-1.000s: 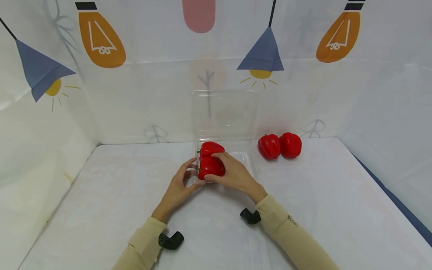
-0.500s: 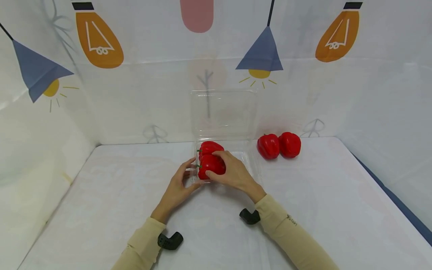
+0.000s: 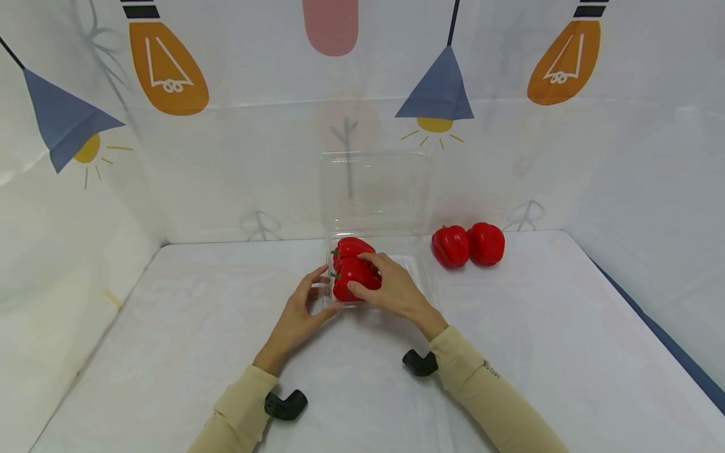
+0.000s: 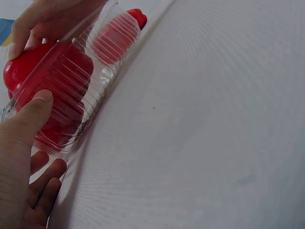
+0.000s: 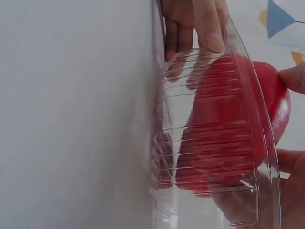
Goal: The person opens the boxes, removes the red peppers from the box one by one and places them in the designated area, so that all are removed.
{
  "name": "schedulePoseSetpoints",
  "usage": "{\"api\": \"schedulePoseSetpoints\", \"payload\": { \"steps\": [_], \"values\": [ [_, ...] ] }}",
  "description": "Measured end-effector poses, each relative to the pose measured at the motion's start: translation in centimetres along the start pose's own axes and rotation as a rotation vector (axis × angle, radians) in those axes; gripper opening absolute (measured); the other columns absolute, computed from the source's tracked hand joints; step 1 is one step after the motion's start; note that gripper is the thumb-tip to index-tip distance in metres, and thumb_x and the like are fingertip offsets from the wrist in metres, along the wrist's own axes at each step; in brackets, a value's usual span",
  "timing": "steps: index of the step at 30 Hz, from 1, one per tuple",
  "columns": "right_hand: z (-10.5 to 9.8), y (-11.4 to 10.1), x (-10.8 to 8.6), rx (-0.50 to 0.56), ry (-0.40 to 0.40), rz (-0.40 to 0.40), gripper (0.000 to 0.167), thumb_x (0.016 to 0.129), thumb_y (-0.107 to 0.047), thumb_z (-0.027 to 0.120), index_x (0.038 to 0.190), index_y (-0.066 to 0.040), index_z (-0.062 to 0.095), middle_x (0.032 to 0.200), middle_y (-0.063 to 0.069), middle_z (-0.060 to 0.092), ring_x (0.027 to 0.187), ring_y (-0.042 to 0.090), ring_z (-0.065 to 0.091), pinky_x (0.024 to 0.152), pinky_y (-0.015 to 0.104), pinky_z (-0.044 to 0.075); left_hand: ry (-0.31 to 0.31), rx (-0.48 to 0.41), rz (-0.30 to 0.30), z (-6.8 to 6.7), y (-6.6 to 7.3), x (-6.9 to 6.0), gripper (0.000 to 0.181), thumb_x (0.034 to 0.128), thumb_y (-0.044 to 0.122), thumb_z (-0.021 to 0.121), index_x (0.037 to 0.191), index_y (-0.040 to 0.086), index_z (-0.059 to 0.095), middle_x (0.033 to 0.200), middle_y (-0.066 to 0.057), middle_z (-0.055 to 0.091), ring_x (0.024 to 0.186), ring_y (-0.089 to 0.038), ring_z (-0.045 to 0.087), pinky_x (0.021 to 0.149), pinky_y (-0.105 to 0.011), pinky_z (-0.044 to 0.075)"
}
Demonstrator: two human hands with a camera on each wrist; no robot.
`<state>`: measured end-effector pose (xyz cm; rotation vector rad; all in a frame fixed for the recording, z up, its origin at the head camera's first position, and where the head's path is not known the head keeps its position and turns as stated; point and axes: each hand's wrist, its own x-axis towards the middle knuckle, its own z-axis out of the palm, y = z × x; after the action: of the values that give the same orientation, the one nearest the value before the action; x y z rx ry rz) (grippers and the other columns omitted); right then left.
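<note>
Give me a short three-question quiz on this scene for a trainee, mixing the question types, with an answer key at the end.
1. Multiple choice: what do the fingers of the right hand hold?
A) a paper cup
B) a red pepper
C) a wooden spoon

2. True or false: the lid of the clear container stands open.

3. Count: in the head view, how many other peppers sit outside the container, on the white table?

Key: 1. B. 2. True. 3. Two, side by side, to the right of the container.
</note>
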<state>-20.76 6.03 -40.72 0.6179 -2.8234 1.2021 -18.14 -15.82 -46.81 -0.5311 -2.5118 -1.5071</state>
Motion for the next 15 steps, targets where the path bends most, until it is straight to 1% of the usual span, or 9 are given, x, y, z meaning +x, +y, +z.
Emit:
{"api": "schedulePoseSetpoints", "payload": {
  "steps": [4,9,15],
  "values": [
    [-0.26,-0.05,0.05,0.03,-0.011,0.019,0.059,0.082,-0.043,0.066,0.134,-0.02,0.049,0.117,0.001,0.057,0.106,0.019,0.057,0.087,0.037,0.054,0.004,-0.002,0.001,-0.01,0.05,0.03,0.08,0.0781,0.026,0.078,0.145,0.027,0.033,0.127,0.001,0.053,0.112,-0.018,0.059,0.099,-0.04,0.049],
    [-0.44,0.01,0.11,0.048,-0.024,0.03,0.06,0.083,-0.043,0.065,0.136,-0.02,0.047,0.122,0.002,0.056,0.107,0.02,0.056,0.087,0.037,0.055,0.002,-0.001,0.003,-0.05,0.22,0.05,0.081,0.0781,0.029,0.078,0.145,0.027,0.033,0.127,0.0,0.053,0.112,-0.018,0.059,0.099,-0.04,0.049],
    [-0.8,0.02,0.19,0.117,-0.044,0.085,0.061,0.083,-0.043,0.067,0.136,-0.022,0.046,0.124,0.002,0.057,0.105,0.021,0.055,0.079,0.034,0.056,-0.002,0.007,-0.016,-0.04,0.5,0.0,0.08,0.0787,0.026,0.077,0.145,0.029,0.032,0.129,0.001,0.053,0.115,-0.019,0.057,0.099,-0.04,0.049]
  ]
}}
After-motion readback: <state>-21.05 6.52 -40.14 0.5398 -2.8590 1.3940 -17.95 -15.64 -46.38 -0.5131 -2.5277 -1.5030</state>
